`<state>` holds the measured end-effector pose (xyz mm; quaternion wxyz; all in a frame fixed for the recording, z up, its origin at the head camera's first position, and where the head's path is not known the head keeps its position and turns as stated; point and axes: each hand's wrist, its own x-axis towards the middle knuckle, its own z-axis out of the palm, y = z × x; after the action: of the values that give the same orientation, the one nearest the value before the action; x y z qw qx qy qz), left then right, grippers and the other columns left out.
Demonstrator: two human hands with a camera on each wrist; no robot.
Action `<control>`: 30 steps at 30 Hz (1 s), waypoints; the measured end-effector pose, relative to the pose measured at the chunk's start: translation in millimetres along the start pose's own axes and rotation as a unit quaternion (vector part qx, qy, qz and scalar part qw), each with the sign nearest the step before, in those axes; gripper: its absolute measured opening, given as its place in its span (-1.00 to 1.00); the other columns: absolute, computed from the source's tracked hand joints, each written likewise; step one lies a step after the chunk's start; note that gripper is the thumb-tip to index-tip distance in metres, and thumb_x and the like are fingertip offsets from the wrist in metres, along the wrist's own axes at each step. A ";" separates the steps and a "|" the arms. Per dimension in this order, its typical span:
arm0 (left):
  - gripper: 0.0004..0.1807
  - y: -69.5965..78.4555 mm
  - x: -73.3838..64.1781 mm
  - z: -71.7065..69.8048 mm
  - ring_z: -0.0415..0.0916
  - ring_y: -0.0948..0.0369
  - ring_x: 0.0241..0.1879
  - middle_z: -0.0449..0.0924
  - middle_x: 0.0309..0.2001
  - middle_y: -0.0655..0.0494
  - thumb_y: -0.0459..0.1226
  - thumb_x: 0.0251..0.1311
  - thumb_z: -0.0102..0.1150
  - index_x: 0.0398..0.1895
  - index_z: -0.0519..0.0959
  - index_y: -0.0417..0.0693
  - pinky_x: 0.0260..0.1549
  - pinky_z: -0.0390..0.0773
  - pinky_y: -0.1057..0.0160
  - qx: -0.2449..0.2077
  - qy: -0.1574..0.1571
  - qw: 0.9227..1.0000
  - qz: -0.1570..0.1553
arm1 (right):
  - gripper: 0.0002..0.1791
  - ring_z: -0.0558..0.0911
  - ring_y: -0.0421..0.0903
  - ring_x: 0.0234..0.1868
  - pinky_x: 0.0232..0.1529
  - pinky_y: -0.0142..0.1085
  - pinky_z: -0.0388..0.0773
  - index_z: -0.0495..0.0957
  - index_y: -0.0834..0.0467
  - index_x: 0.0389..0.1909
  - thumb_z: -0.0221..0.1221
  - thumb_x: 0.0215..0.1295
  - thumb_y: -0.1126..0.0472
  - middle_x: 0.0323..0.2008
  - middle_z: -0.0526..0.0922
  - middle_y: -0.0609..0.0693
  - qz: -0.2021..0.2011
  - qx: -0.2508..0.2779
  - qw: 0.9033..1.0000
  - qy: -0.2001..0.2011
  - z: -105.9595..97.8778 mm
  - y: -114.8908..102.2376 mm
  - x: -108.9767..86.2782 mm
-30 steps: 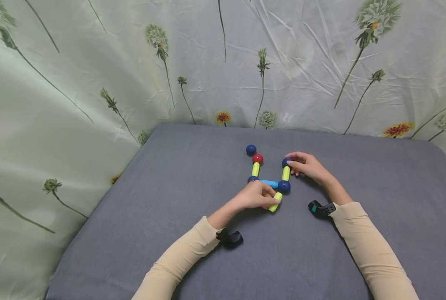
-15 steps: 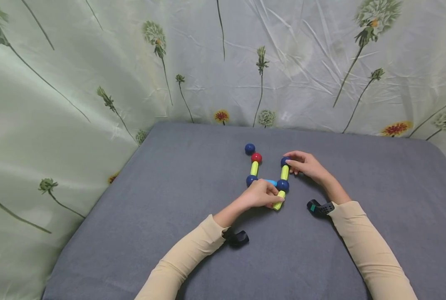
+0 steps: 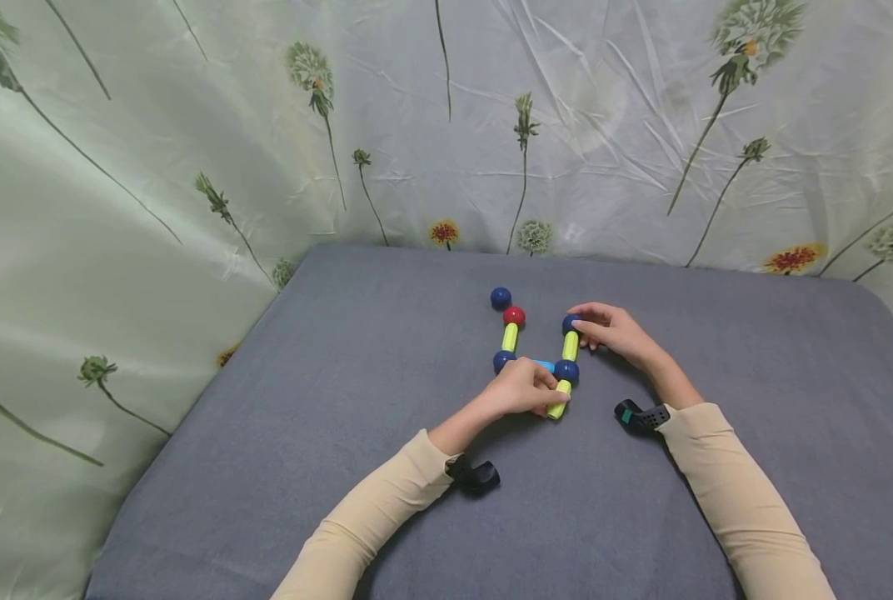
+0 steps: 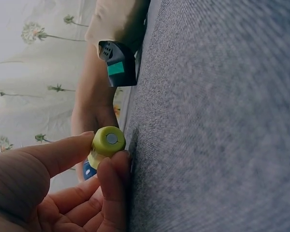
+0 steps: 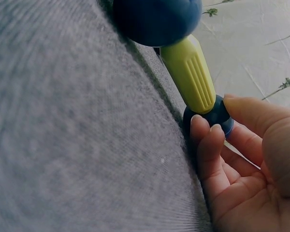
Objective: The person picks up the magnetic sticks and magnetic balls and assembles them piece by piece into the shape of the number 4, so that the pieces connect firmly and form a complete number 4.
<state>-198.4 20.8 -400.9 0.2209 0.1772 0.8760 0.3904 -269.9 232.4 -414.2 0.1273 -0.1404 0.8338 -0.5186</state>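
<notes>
My left hand pinches a yellow-green magnetic rod between thumb and fingers. The rod's far end meets a blue ball; its near end shows a round metal tip in the left wrist view. From that ball a second yellow-green rod runs away to another blue ball, which my right hand holds by thumb and fingertips. A light-blue rod, partly hidden behind my left hand, leads left to a blue ball. There a yellow-green rod reaches a red ball.
A further blue ball lies just behind the red one, seemingly touching it. All the pieces rest on a grey cloth-covered surface. A flower-printed curtain hangs along its back and left. Black wrist mounts jut from both sleeves.
My left hand has moved slightly right and brought its rod up to the blue ball, closing the gap seen a second ago. My right hand has stayed on its ball.
</notes>
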 end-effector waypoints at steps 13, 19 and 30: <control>-0.74 -2.8 1.6 2.5 0.46 0.40 -0.71 0.57 -0.67 0.17 -0.12 0.10 0.28 -0.40 0.68 -0.17 -0.70 0.33 0.48 -0.023 0.016 1.000 -0.004 | -0.53 0.52 -0.32 -0.47 -0.41 -0.41 0.50 0.34 0.31 0.22 0.01 0.39 0.12 -0.42 0.54 -0.08 -0.008 0.000 1.000 -0.005 0.2 0.9 0.1; -0.73 -2.1 -0.6 1.5 0.46 0.40 -0.72 0.58 -0.67 0.16 -0.12 0.10 0.28 -0.39 0.68 -0.18 -0.70 0.30 0.49 -0.019 0.021 1.000 0.008 | -0.53 0.50 -0.31 -0.47 -0.42 -0.41 0.48 0.35 0.31 0.21 0.01 0.39 0.12 -0.43 0.53 -0.12 -0.010 -0.009 1.000 0.001 0.9 -0.8 0.1; -0.66 -6.5 -2.0 0.0 0.55 0.42 -0.57 0.72 -0.45 0.02 -0.20 0.08 0.30 -0.12 0.63 -0.23 -0.54 0.41 0.49 -0.038 0.001 0.999 0.021 | -0.34 0.55 -0.35 -0.46 -0.41 -0.39 0.50 0.19 0.24 0.35 0.16 0.27 0.20 0.08 0.40 0.32 -0.040 -0.048 0.998 -0.027 3.9 -3.4 -6.1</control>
<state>-197.6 15.7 -405.4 0.2188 0.1863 0.8567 0.4284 -262.5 230.0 -412.4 0.1221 -0.1933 0.8478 -0.4785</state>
